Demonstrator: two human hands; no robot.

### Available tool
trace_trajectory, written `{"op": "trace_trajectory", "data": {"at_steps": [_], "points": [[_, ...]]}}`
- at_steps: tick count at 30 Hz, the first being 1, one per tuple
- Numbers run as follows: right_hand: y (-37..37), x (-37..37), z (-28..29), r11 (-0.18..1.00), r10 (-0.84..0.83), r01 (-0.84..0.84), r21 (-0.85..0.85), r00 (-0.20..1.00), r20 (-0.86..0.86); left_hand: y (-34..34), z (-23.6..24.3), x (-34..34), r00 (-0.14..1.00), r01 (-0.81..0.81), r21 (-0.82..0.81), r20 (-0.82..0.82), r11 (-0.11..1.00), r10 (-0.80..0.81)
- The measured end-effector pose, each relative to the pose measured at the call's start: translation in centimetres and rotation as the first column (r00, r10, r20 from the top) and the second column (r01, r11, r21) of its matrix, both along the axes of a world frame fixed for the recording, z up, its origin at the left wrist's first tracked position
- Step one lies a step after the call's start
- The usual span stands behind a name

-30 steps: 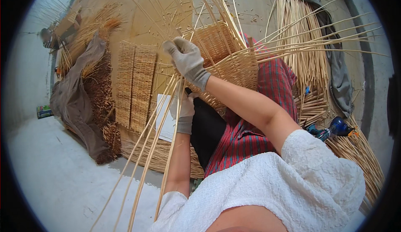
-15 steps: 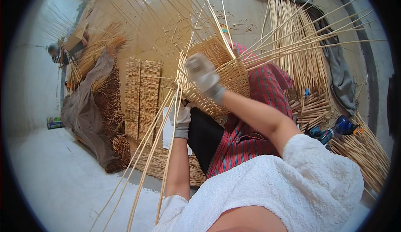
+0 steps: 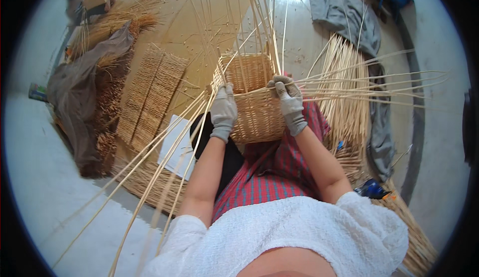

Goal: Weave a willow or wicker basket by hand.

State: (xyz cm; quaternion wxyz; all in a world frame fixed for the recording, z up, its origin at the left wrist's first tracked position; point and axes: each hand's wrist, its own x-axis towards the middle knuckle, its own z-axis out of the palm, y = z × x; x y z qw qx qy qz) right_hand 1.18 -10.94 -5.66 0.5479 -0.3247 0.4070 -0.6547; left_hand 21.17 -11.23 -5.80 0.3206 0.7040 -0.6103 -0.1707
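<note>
A square-sided wicker basket [image 3: 257, 120] of pale woven rods rests against my lap, its open top facing up and away. Long unwoven wicker rods [image 3: 164, 155] fan out from its corners. My left hand [image 3: 224, 108], in a grey-white work glove, is closed on the near rim at the left corner. At the right corner my right hand [image 3: 290, 100], gloved the same way, pinches the rim with thumb and fingers where several rods come out. Just what lies under the fingertips is partly hidden.
Two woven panels [image 3: 152, 95] lie at left, beside a heap of brown twigs [image 3: 107, 122] under a grey cloth [image 3: 75, 102]. A white sheet [image 3: 177, 145] lies by my left forearm. To the right are peeled rods [image 3: 347, 75], a grey cloth [image 3: 342, 15] and a blue object [image 3: 370, 189].
My right hand has gone from the basket's left side to its right corner. My left hand has come up onto the rim. The basket now sits squarer before me, and the view has shifted.
</note>
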Motion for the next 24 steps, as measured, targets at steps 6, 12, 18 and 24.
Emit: {"op": "trace_trajectory", "data": {"at_steps": [6,12,18,24], "points": [[-2.0,1.8,2.2,0.984,-0.026,-0.049,-0.171,0.913,-0.408,1.0,1.7,1.6,0.761,0.244,0.336,-0.648,0.910,0.035],[-9.7,8.2,11.4,0.984,-0.168,-0.048,-0.170,0.043,-0.985,-0.3,0.2,-0.7,0.810,-0.012,0.262,-0.564,0.965,0.163],[0.0,-4.7,-1.0,0.974,-0.165,0.147,-0.170,0.982,-0.096,0.3,1.3,-1.6,0.705,0.025,0.123,-0.705,0.992,0.069],[5.5,-8.1,4.4,0.968,-0.193,0.217,0.123,0.965,-0.179,-0.7,3.6,-6.1,0.939,0.060,-0.139,-0.329,0.989,-0.103]]}}
